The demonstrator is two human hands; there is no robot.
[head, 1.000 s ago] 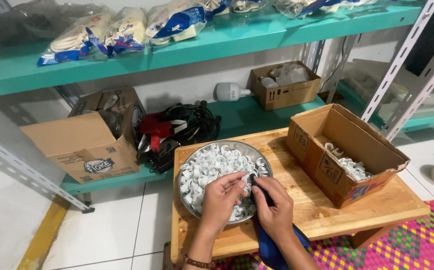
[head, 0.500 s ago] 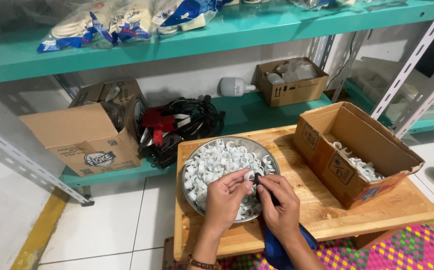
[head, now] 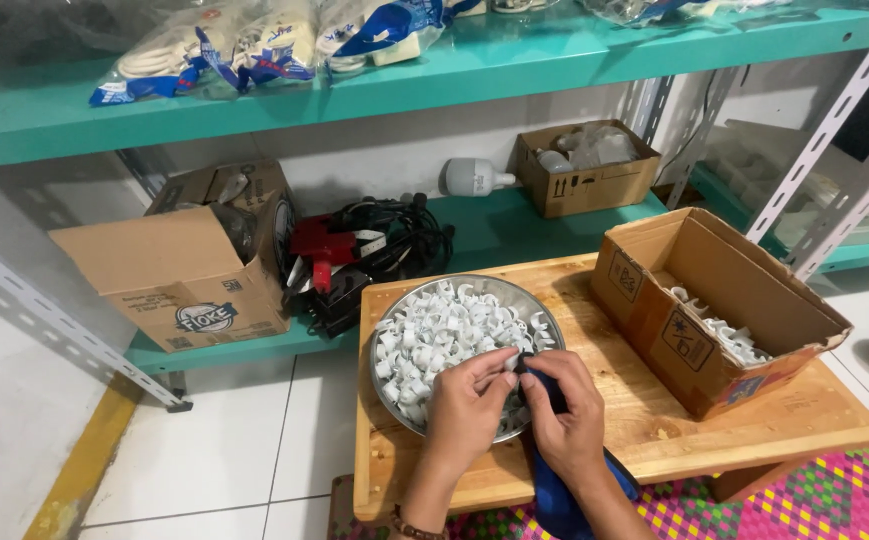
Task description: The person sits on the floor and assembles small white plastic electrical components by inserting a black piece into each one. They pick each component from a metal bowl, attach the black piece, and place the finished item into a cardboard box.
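Both hands meeting over the near rim of the bowl, closed on small parts.

I am seeing the left hand pinching a white plastic clip, the right hand gripping a dark blue piece; since a second ago they are sitting slightly lower. Metal bowl of clips on the wooden counter; open cardboard box right, shelf behind.

Hands: left hand, right hand, both bare | forearms: unsleeved | left wrist: dark beaded bracelet at 6 o'clock
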